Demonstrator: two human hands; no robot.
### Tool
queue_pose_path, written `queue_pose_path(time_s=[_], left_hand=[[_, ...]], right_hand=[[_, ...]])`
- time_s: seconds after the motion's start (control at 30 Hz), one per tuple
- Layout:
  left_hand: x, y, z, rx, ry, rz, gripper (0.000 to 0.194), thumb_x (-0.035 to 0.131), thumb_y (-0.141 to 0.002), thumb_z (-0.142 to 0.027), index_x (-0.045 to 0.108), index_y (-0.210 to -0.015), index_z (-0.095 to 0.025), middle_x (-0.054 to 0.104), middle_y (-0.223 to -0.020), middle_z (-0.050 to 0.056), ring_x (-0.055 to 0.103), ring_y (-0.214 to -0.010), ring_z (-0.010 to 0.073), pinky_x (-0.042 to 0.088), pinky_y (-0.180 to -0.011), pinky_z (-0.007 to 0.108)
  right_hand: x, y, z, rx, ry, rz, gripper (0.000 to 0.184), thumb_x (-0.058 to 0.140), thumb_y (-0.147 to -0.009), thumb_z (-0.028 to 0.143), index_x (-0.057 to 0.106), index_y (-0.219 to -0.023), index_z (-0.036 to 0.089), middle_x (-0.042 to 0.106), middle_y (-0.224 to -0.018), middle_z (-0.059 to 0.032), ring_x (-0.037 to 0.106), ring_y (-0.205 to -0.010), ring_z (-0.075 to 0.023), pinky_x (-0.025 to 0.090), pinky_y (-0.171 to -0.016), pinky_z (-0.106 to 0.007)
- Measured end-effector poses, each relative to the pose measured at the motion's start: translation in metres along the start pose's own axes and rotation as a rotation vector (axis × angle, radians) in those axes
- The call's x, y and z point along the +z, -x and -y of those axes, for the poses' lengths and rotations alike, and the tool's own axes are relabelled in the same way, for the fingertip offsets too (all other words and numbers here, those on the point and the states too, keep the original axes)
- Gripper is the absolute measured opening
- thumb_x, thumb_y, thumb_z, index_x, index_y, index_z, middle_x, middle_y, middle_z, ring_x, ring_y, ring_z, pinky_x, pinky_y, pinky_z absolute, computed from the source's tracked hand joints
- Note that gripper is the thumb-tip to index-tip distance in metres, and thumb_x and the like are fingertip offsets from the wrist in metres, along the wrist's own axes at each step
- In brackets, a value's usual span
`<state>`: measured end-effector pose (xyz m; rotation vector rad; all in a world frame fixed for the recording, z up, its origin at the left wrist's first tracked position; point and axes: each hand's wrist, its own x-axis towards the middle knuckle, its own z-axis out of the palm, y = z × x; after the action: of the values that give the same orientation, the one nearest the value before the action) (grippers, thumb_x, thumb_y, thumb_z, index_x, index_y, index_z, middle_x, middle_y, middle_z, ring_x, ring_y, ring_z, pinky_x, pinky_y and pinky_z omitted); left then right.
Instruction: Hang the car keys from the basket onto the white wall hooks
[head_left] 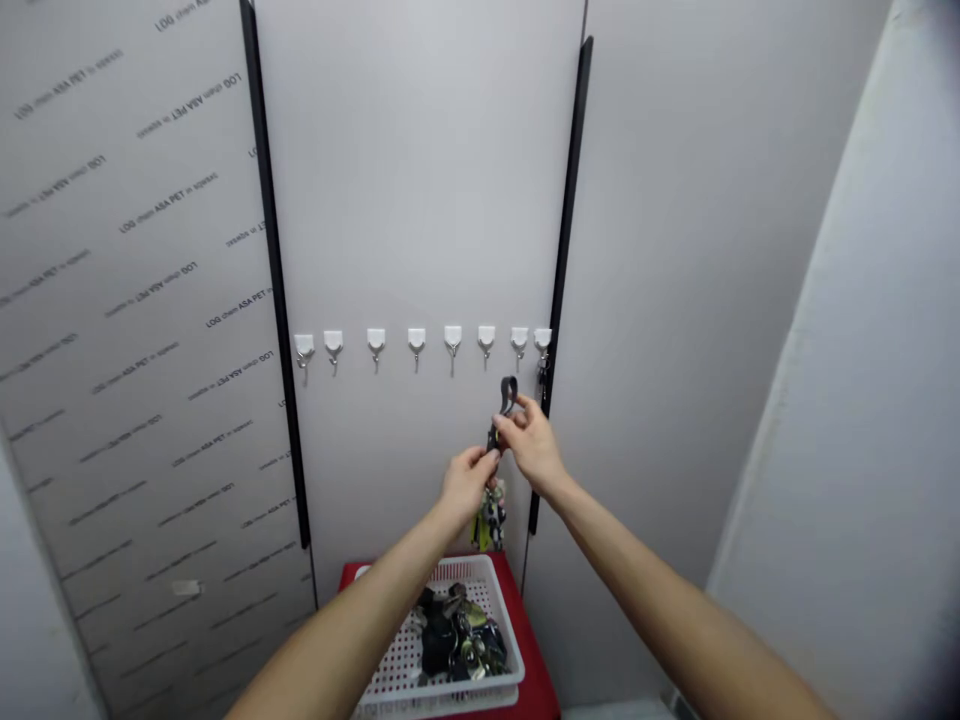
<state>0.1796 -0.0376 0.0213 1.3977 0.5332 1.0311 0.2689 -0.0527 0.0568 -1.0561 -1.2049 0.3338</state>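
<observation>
Both my hands are raised in front of a grey wall panel. My right hand (531, 438) pinches the black strap loop (508, 393) of a key bunch just below the row of hooks. My left hand (466, 482) grips the same bunch lower down, and its keys and trinkets (491, 520) dangle under my fingers. Several white wall hooks (416, 342) run in a line across the panel. The rightmost hook (543, 340) carries a dark item hanging from it; the others look bare.
A white perforated basket (397, 665) with more dark key bunches (459, 640) sits on a red stand (536, 660) below my arms. Black vertical strips (274, 270) frame the panel. A printed film-covered board is at left, a pale wall at right.
</observation>
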Motion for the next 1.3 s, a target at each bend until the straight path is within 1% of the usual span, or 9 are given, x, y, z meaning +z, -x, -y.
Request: queue_pose_path(time_s=[0.2,0.33,0.47,0.63,0.77,0.9,1.0,1.13,1.3], left_hand=[[0.027,-0.038,-0.024,0.045,-0.062,-0.014,0.023,0.043,-0.063,-0.037,0.039,-0.054,-0.016,0.037,-0.036,-0.007,0.040,-0.031,0.0062,0.032,-0.035,0.018],[0.035,-0.059,-0.025,0.123,-0.261,-0.087,0.021,0.045,-0.063,-0.034,0.046,-0.055,-0.015,0.040,-0.037,-0.006,0.040,-0.036,0.0052,0.031,-0.039,0.016],[0.035,-0.068,-0.017,0.106,-0.309,-0.116,0.022,0.042,-0.065,-0.033,0.046,-0.053,-0.015,0.040,-0.037,-0.006,0.040,-0.036,0.0054,0.031,-0.039,0.017],[0.031,-0.066,-0.006,0.040,-0.345,-0.099,0.023,0.040,-0.066,-0.032,0.046,-0.053,-0.015,0.040,-0.038,-0.005,0.040,-0.034,0.0061,0.031,-0.039,0.018],[0.030,-0.066,-0.005,0.126,-0.445,-0.103,0.022,0.041,-0.066,-0.033,0.050,-0.057,-0.015,0.043,-0.040,-0.004,0.041,-0.038,0.0067,0.031,-0.041,0.018],[0.031,-0.067,-0.014,0.197,-0.450,-0.104,0.022,0.041,-0.065,-0.034,0.051,-0.060,-0.015,0.045,-0.042,-0.004,0.041,-0.039,0.0067,0.031,-0.041,0.018],[0.031,-0.068,-0.016,0.153,-0.443,-0.116,0.023,0.041,-0.066,-0.034,0.049,-0.056,-0.015,0.043,-0.041,-0.004,0.040,-0.037,0.0061,0.029,-0.039,0.017],[0.028,-0.071,-0.007,0.060,-0.405,-0.066,0.023,0.040,-0.067,-0.031,0.049,-0.056,-0.014,0.042,-0.040,-0.004,0.041,-0.035,0.0057,0.030,-0.038,0.017],[0.021,-0.076,0.009,0.047,-0.466,-0.043,0.017,0.042,-0.067,-0.023,0.054,-0.073,-0.013,0.046,-0.043,-0.003,0.042,-0.037,0.0055,0.034,-0.042,0.017]], right_hand=[[-0.018,-0.039,0.006,-0.081,0.115,-0.241,0.034,0.047,-0.060,0.030,0.040,-0.090,0.013,0.042,-0.047,0.0068,0.041,-0.042,-0.0073,0.035,-0.043,-0.021],[-0.025,-0.049,0.007,-0.195,0.147,-0.300,0.034,0.046,-0.061,0.030,0.040,-0.091,0.014,0.045,-0.053,0.0048,0.043,-0.045,-0.0072,0.036,-0.047,-0.021],[-0.027,-0.056,0.002,-0.153,0.272,-0.296,0.035,0.046,-0.060,0.030,0.042,-0.091,0.014,0.046,-0.052,0.0039,0.044,-0.046,-0.0091,0.036,-0.049,-0.023],[-0.027,-0.057,-0.012,-0.066,0.372,-0.246,0.035,0.047,-0.059,0.028,0.044,-0.090,0.014,0.045,-0.049,0.0041,0.044,-0.047,-0.0105,0.036,-0.050,-0.025],[-0.026,-0.047,-0.012,-0.171,0.241,-0.280,0.035,0.044,-0.062,0.028,0.039,-0.094,0.015,0.045,-0.054,0.0041,0.043,-0.046,-0.0083,0.036,-0.047,-0.022],[-0.024,-0.046,-0.003,-0.255,0.171,-0.299,0.035,0.043,-0.064,0.027,0.037,-0.096,0.015,0.045,-0.058,0.0037,0.042,-0.046,-0.0067,0.035,-0.046,-0.020],[-0.024,-0.053,-0.001,-0.206,0.280,-0.292,0.034,0.045,-0.062,0.028,0.041,-0.094,0.015,0.045,-0.054,0.0038,0.042,-0.046,-0.0079,0.036,-0.048,-0.022],[-0.027,-0.061,-0.011,-0.086,0.427,-0.236,0.033,0.047,-0.059,0.027,0.045,-0.089,0.014,0.045,-0.046,0.0046,0.044,-0.045,-0.0104,0.036,-0.050,-0.026],[-0.028,-0.057,-0.023,-0.112,0.471,-0.168,0.031,0.045,-0.060,0.027,0.047,-0.089,0.015,0.047,-0.050,0.0036,0.045,-0.047,-0.0109,0.037,-0.052,-0.027]])
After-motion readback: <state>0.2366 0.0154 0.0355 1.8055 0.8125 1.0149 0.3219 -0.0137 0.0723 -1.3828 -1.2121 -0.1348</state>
